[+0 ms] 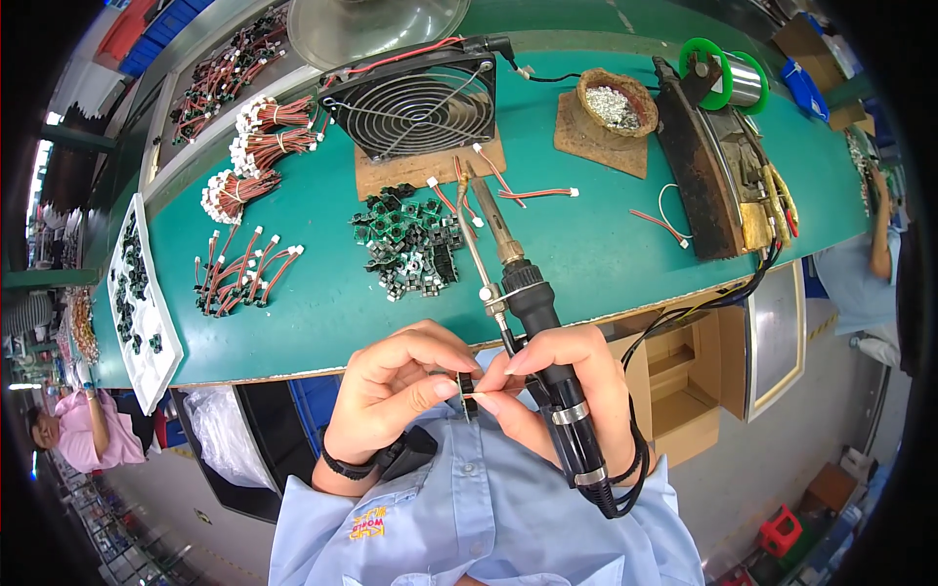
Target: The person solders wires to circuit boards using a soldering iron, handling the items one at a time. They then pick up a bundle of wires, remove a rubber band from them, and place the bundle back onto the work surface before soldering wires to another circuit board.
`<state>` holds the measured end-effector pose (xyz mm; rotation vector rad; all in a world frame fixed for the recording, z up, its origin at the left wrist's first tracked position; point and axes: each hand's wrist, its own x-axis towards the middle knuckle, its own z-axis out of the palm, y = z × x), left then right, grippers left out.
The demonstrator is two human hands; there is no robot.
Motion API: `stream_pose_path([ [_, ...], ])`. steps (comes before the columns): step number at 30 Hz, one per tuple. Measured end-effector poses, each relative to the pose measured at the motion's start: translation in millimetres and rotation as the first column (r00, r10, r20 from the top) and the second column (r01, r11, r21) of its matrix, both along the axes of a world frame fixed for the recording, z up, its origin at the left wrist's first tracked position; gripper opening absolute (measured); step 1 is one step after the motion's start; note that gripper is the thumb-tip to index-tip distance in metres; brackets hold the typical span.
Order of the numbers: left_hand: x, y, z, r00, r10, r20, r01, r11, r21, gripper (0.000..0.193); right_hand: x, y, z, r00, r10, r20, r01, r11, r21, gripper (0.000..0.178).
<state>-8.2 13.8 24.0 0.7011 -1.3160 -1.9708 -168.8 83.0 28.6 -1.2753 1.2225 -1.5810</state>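
My left hand (396, 386) is closed, pinching a small dark circuit board (467, 396) between thumb and index finger, just below the bench edge. My right hand (596, 366) has a black soldering iron (534, 305) lodged in its grip, the tip pointing up and away over the bench. A thin metal tube (476, 244) is clamped alongside the iron. The right thumb and index fingertips meet at the board; a thin wire seems to lie between them, partly hidden. Beyond the iron's tip lie loose red-and-white wires with white connectors (542, 193).
Small green and black boards (405, 239) are heaped on the green bench (322, 322). Wired pieces (244, 273) and bundled wires (262, 146) lie left, near a white tray (166, 342). A fan (415, 112), a bowl (589, 93) and a solder spool (747, 80) stand at the back.
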Motion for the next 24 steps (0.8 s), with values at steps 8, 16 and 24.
stream_pose_path([
  [8,5,-8,5,0.988,-0.15,-0.043,0.155,0.976,0.156,0.014,-16,-2,7,0.98,0.151,-0.13,-0.145,0.988,0.05,0.038],
  [16,0,-6,-2,0.973,-0.152,-0.174,0.173,0.978,0.115,0.018,-9,-1,3,0.992,-0.052,-0.113,0.061,0.995,0.079,0.034],
  [24,1,-10,-13,0.985,0.17,-0.029,-0.167,0.983,0.076,0.014,-36,27,-15,0.841,-0.241,-0.484,0.199,0.97,-0.138,0.058],
])
